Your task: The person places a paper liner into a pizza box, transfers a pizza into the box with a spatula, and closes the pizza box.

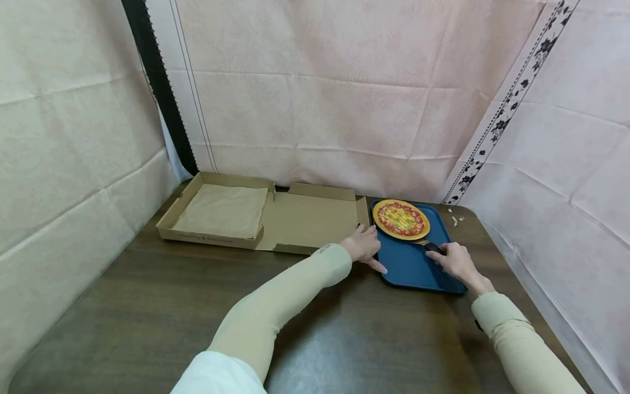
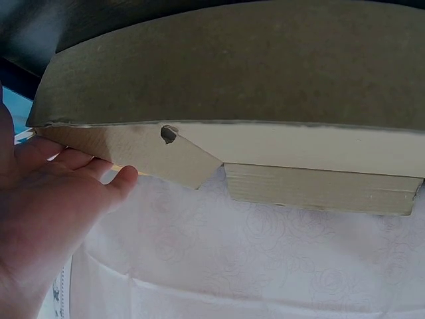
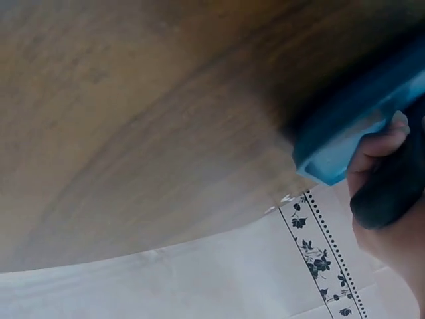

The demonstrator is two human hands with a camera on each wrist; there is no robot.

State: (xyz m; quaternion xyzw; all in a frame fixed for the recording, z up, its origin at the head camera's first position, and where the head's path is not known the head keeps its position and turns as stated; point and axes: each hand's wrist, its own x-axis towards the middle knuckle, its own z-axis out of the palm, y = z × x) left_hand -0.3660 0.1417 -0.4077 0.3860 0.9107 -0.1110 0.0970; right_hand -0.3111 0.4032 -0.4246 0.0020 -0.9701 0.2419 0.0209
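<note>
Around the far edge and both sides of your table (image 1: 197, 312), pale patterned cloth (image 1: 315, 115) hangs in creased sheets, with a dark floral border running down at the right. Dark brown wood fills the tabletop below it.

Toward the far left sits an open cardboard box (image 1: 315, 219), its base at the left and its lid folded out flat to the right. Your box's base holds a sheet of tan paper (image 1: 223, 210), and red print runs along its near wall. Just to the right of the lid lies a blue tray (image 1: 410, 273). Over the tray's far left part you have the round pizza (image 1: 401, 219), red at the rim of its topping and yellow-green in the middle; you cannot tell from these views whether it lies fully flat.

Your left hand (image 1: 364, 246) is at the tray's left edge beside the lid's end flap, fingers loose and thumb stretched out, clasping nothing. Your right hand (image 1: 458, 262) grips the black handle of a server (image 1: 434, 248), whose metal end disappears beneath the pizza's near edge. Smallest of all, a few white scraps (image 1: 455, 221) lie on the wood right of your tray.
</note>
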